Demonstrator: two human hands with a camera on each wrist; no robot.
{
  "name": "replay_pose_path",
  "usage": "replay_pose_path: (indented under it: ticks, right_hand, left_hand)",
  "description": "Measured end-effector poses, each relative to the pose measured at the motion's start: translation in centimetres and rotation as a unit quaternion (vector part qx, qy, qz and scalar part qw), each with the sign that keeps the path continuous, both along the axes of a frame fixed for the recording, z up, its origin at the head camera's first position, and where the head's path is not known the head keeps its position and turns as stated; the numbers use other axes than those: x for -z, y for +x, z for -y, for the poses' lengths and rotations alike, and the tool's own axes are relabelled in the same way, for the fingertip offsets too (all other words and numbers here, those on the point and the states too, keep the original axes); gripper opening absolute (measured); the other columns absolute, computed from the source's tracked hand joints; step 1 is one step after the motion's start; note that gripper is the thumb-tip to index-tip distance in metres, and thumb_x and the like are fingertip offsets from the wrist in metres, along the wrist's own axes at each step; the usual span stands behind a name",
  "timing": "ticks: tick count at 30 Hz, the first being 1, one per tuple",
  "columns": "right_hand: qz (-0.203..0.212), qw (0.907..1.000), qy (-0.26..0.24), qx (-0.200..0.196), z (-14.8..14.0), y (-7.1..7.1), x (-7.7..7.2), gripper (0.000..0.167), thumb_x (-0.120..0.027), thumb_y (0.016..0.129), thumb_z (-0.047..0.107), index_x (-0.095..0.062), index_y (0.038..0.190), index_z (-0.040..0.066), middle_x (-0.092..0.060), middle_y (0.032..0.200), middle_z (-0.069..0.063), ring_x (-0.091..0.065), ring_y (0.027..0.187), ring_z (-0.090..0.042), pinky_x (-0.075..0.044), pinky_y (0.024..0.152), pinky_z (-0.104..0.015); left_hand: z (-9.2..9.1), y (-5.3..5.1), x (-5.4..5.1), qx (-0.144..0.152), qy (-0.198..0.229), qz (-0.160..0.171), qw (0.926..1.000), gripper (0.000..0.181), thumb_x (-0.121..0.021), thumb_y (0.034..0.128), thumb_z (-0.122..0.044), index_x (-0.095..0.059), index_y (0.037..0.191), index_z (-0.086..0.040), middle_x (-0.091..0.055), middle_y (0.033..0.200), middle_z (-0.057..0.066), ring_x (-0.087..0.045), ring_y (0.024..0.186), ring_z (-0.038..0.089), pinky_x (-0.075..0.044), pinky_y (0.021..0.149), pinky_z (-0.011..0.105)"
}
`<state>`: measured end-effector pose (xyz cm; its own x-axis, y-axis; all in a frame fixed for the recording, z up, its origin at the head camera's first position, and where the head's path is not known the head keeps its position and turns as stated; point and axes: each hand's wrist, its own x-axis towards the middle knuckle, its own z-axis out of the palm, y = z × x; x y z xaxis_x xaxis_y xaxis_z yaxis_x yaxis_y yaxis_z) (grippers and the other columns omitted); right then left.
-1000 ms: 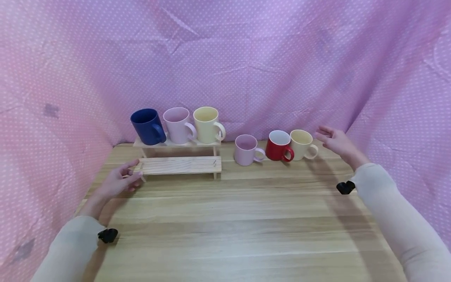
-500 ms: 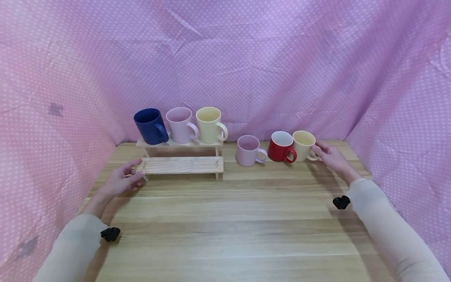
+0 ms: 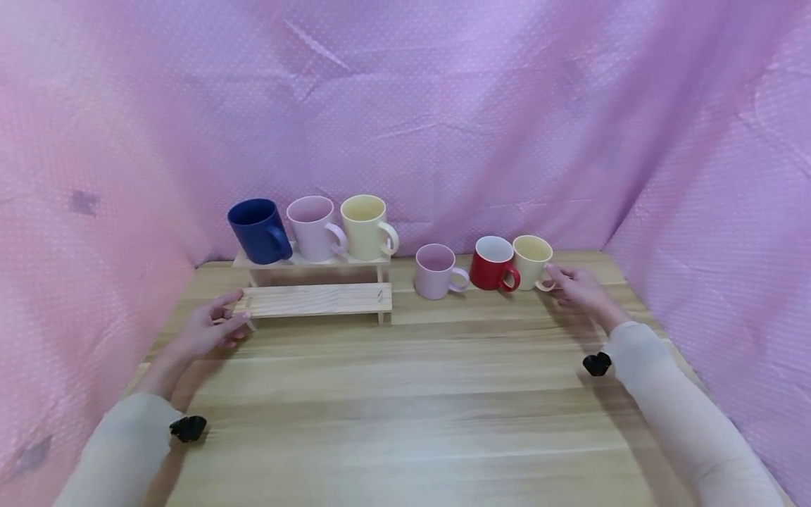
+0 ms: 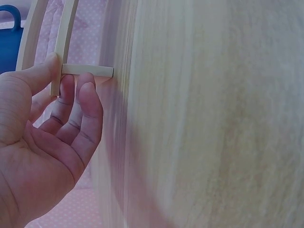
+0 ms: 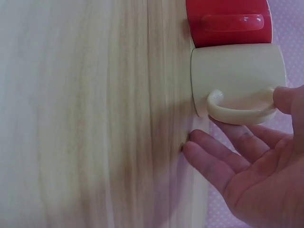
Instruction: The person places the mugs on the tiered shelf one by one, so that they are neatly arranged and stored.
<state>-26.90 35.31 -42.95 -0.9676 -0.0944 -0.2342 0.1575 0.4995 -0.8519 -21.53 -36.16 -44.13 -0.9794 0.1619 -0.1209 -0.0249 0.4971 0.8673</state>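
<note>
My left hand [image 3: 205, 329] pinches the left end of the lower board of a two-tier wooden rack [image 3: 317, 301]. In the left wrist view the thumb lies on the board [image 4: 67, 33], with the other fingers curled below it near a leg. At the right, my right hand [image 3: 581, 292] is at the handle of a pale yellow mug [image 3: 529, 263] standing upright on the table. The right wrist view has the thumb on the top of the handle [image 5: 240, 115] and fingers behind it. A red mug [image 3: 491, 263] with a white inside touches the yellow one.
On the rack's upper tier stand a dark blue mug [image 3: 258, 232], a pink mug [image 3: 313, 229] and another yellow mug [image 3: 365, 227]. A second pink mug [image 3: 434, 273] stands on the wooden table [image 3: 405, 394] between rack and red mug. Pink dotted cloth [image 3: 405, 105] hangs behind.
My right hand has come left and down from beside the yellow mug and taken its handle. The left hand keeps its hold on the rack; the mugs stay in place.
</note>
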Motion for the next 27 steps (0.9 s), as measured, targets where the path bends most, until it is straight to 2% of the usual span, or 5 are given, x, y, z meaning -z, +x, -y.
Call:
replay_pose_path:
  ticks: [4,10,13,20,27]
  right_hand:
    - [-0.006,1.0,0.007,0.0,0.32,0.39,0.04,0.08,-0.035,0.108,0.054,-0.034,0.15,-0.013,-0.049,0.14,-0.036,-0.05,0.13,-0.044,-0.049,0.103,-0.049]
    - [-0.004,0.999,0.032,-0.031,0.81,-0.29,-0.5,0.079,-0.031,0.109,0.051,-0.041,0.14,-0.021,-0.048,0.137,-0.039,-0.051,0.126,-0.051,-0.044,0.106,-0.056]
    - [-0.001,0.9986,0.032,-0.043,0.81,-0.33,-0.67,0.074,-0.031,0.111,0.047,-0.043,0.138,-0.021,-0.051,0.133,-0.037,-0.057,0.119,-0.047,-0.046,0.105,-0.054]
    - [0.021,0.9976,-0.057,-0.034,0.62,-0.21,-0.43,0.055,-0.042,0.111,0.035,-0.054,0.12,-0.018,-0.067,0.109,-0.013,-0.067,0.094,-0.015,-0.057,0.091,-0.035]
    - [0.037,0.991,-0.126,-0.024,0.49,-0.35,-0.58,0.044,-0.047,0.11,0.031,-0.057,0.118,-0.012,-0.07,0.102,-0.005,-0.069,0.094,-0.012,-0.056,0.093,-0.033]
  left_hand:
    - [0.26,-0.36,-0.4,0.007,-0.022,0.008,0.9997,0.074,-0.059,0.1052,-0.027,-0.017,0.16,0.001,-0.057,0.101,0.015,-0.065,0.081,0.014,-0.06,0.066,0.032]
    - [0.46,0.09,-0.16,-0.003,-0.01,0.001,0.9999,0.075,-0.062,0.1039,-0.028,-0.021,0.16,-0.001,-0.056,0.103,0.016,-0.066,0.081,0.012,-0.06,0.067,0.032]
    - [0.3,0.13,-0.32,-0.001,-0.012,-0.004,0.9999,0.075,-0.062,0.1039,-0.028,-0.021,0.16,0.001,-0.058,0.102,0.017,-0.066,0.08,0.011,-0.06,0.066,0.032]
    - [0.03,0.12,-0.48,0.001,-0.017,-0.004,0.9998,0.074,-0.061,0.1041,-0.028,-0.021,0.16,0.001,-0.058,0.101,0.018,-0.065,0.079,0.013,-0.06,0.066,0.031]
    - [0.04,0.2,-0.33,-0.002,-0.008,-0.005,1.0,0.074,-0.062,0.104,-0.026,-0.021,0.16,0.001,-0.058,0.102,0.019,-0.066,0.079,0.014,-0.06,0.066,0.033]
